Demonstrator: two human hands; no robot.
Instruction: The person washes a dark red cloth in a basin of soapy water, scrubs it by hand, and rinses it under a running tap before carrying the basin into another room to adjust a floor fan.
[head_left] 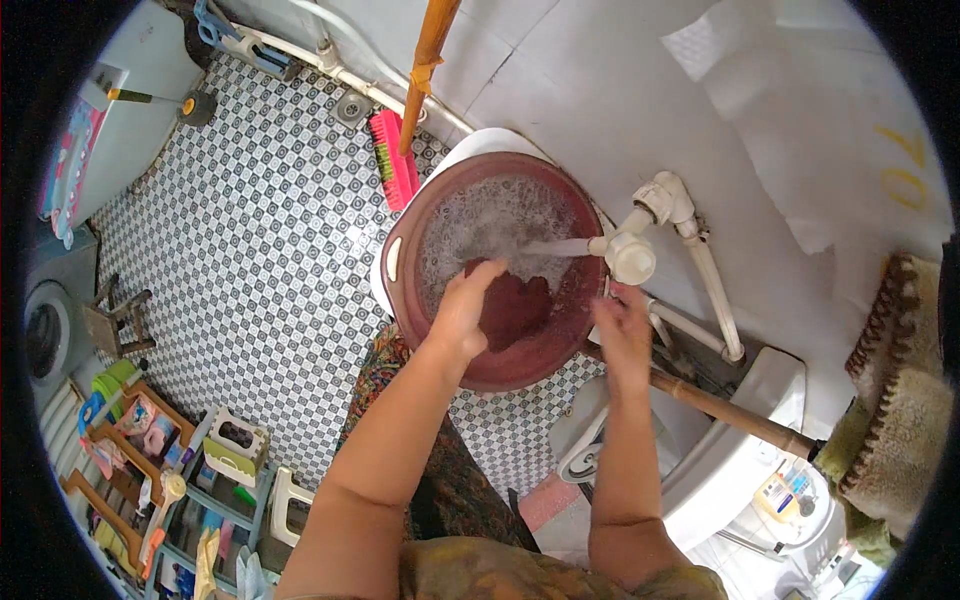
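A reddish-brown round basin holds sudsy water, and a dark red cloth lies partly in it. Water runs into the basin from a white plastic tap on its right. My left hand reaches over the near side of the basin, fingers and thumb closed on the left edge of the cloth. Beside the right rim, below the tap, is my right hand. Its fingers are bent and somewhat blurred, so whether they grip the rim is unclear.
Beyond the basin stand a pink brush and a wooden pole. A bamboo pole crosses to the right above a white toilet. Shelves with bottles stand lower left; a wooden stool is farther left on patterned tiles.
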